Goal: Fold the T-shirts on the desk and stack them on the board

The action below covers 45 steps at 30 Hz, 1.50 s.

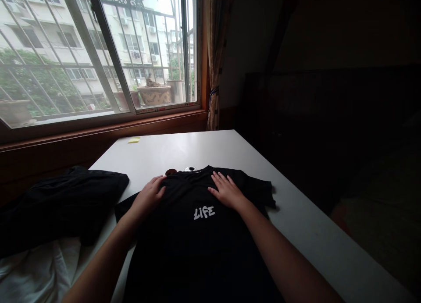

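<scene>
T-shirt (197, 244) lies spread on the white tabletop (213, 147), black, pale lettering (204, 212) up, collar at the far end, near hem out of frame. Left hand (149, 194) rests palm down near the collar on the left; right hand (226, 190) likewise on the right. Grip: both hands flat, fingers extended, nothing pinched.

Risks as I judge them:
- Uneven palm pressure: would bunch the cloth at the collar, where creases already show.
- Forward push: could shove the brown disc (171, 172) and the white disc with dark centre (190, 169), both right by the collar, or trap them under fabric.
- Drag to the right: right sleeve (263, 190) is near the tabletop edge, might slip over.
- Drag to the left: left sleeve (124, 208) is close to the dark clothes (66, 202); could overlap and tangle.
- Dim light, black cloth: folds lower down can't be read, so a wrinkle could go unnoticed.
</scene>
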### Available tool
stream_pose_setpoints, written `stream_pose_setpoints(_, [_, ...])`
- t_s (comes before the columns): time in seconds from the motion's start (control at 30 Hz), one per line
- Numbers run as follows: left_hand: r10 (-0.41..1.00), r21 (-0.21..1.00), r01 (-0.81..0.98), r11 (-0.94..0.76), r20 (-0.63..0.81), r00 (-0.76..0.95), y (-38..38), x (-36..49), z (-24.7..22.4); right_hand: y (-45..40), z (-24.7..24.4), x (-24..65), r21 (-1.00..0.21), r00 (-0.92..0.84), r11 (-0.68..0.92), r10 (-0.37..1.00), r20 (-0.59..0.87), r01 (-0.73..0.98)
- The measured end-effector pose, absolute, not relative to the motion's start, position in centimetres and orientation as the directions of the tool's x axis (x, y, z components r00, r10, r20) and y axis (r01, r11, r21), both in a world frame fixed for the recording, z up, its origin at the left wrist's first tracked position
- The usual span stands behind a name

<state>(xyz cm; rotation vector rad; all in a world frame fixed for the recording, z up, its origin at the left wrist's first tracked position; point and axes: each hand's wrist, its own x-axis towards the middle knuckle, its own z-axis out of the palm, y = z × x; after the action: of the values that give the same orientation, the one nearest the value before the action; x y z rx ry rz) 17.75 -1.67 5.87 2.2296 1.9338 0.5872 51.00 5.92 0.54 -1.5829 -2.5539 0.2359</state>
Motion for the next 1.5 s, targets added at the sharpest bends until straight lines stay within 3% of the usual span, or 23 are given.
stream_pose_setpoints(0.07, [0.973,0.311,0.943,-0.12,0.224,0.05,-3.3,15.2,6.0,5.9,0.5,51.0,-0.199,-0.439,0.434,0.898,0.023,0.879])
stream_pose_setpoints(0.17, [0.979,0.115,0.993,-0.002,0.201,-0.021,-5.8,11.8,4.9,6.0,0.5,51.0,-0.196,-0.439,0.433,0.898,0.017,0.88])
stream_pose_setpoints(0.27, [0.986,0.029,0.995,0.097,0.137,-0.1,-7.1,9.7,3.7,6.1,0.4,51.0,-0.192,-0.435,0.429,0.9,0.012,0.883])
stream_pose_setpoints(0.43, [0.974,0.033,0.976,0.217,0.055,-0.218,-6.4,8.7,3.3,6.2,0.3,51.0,-0.198,-0.431,0.424,0.902,0.008,0.884])
stream_pose_setpoints(0.7, [0.975,0.14,0.976,0.166,0.127,-0.184,-4.5,8.0,6.1,6.2,0.5,51.0,-0.211,-0.427,0.42,0.904,0.014,0.883])
stream_pose_setpoints(0.87, [0.926,0.29,0.957,-0.009,0.364,-0.101,-4.5,9.0,9.6,6.2,0.4,51.1,-0.22,-0.424,0.417,0.906,0.018,0.882])
stream_pose_setpoints(1.0, [0.884,0.284,0.946,-0.157,0.468,0.007,-4.0,11.0,11.8,6.2,0.3,51.1,-0.22,-0.426,0.419,0.905,0.02,0.881])
stream_pose_setpoints(1.23, [0.845,0.17,0.899,-0.404,0.447,0.295,-4.4,17.4,13.2,6.2,0.4,51.1,-0.218,-0.422,0.415,0.906,0.014,0.883])
stream_pose_setpoints(1.4, [0.714,0.137,0.714,-0.687,0.313,0.626,-9.0,22.9,13.4,6.2,0.4,51.1,-0.207,-0.422,0.417,0.906,0.024,0.885])
stream_pose_setpoints(1.5, [0.677,0.145,0.665,-0.732,0.258,0.689,-11.5,22.5,12.1,6.1,0.5,51.1,-0.208,-0.422,0.419,0.906,0.028,0.884])
